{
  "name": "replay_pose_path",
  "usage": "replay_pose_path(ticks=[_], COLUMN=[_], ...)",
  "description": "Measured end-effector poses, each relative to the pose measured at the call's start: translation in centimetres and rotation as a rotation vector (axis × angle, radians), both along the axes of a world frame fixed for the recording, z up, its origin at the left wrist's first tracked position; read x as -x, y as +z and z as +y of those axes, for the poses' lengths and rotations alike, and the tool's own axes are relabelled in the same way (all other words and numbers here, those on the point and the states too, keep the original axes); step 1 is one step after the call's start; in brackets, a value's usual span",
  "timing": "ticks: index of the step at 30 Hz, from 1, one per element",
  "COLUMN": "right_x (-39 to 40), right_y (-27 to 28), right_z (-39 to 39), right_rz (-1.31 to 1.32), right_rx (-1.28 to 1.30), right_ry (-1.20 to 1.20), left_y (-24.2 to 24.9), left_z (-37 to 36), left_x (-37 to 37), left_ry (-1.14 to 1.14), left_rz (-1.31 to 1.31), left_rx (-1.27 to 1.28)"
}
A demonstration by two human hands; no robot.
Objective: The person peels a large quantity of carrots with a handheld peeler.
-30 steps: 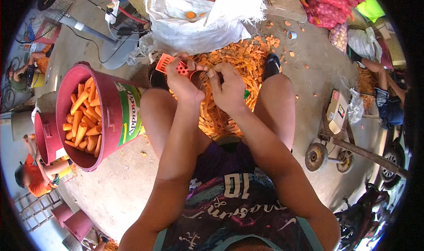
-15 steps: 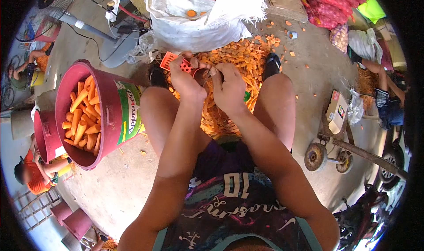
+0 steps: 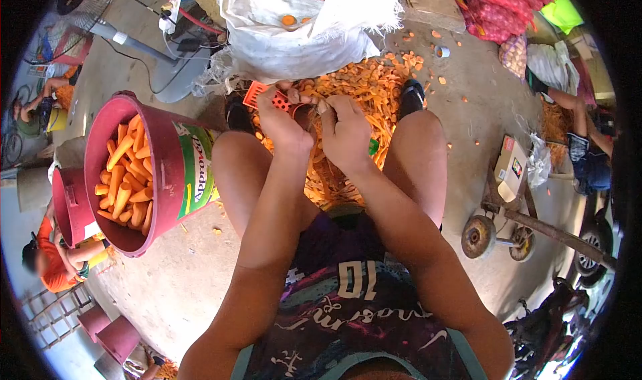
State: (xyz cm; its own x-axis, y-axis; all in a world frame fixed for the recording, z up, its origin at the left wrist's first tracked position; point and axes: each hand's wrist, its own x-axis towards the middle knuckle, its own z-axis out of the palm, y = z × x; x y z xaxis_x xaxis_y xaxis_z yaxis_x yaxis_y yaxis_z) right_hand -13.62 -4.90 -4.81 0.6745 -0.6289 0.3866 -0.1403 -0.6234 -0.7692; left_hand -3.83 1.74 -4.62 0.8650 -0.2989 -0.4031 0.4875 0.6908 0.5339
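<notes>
Left hand (image 3: 287, 126) and red tool (image 3: 257, 93) sit slightly farther right, fingers wrapped around it. Right hand (image 3: 348, 131) pinches closed, on what I can't tell; best hold both steady.

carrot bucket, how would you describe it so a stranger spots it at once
Start at the camera wearer's left knee. Just outside it stands the big red bucket, its wall bearing a green label. Unlike the neighbouring pail on its far side, it visibly holds a heap of orange carrots.
</notes>
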Motion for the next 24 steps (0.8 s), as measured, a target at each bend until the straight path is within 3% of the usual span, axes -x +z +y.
replay_pose_path(ticks=[6, 13, 15, 18, 19, 21, 24], right_x=[1.2, 1.2, 1.2, 1.3, 1.3, 1.3, 0.9], right_y=[-0.5, -0.4, 0.0, 0.4, 0.7, 0.2, -0.2], right_z=[2.4, 0.1, -1.4, -1.3, -1.1, -0.6, -0.3], right_rz=[-0.029, 0.01, 0.066, 0.024, 0.001, 0.014, 0.019], right_rx=[-0.079, -0.092, -0.287, -0.344, -0.337, -0.294, -0.25], right_ry=[0.09, 0.122, 0.053, 0.078, 0.085, 0.122, 0.158], left_y=[-0.2, 0.5, 1.9, 0.7, 0.5, -0.1, 1.3], left_z=[0.3, -0.1, 0.1, 0.9, 0.9, 1.1, 0.6], left_x=[0.0, -0.8, -1.1, -1.9, -2.0, -2.2, -1.2], left_ry=[0.004, 0.032, 0.003, -0.087, -0.092, -0.099, -0.079], left_rz=[0.082, 0.064, -0.029, -0.157, -0.156, -0.132, -0.121], left_rx=[0.012, -0.026, -0.331, -0.436, -0.434, 0.057, 0.058])
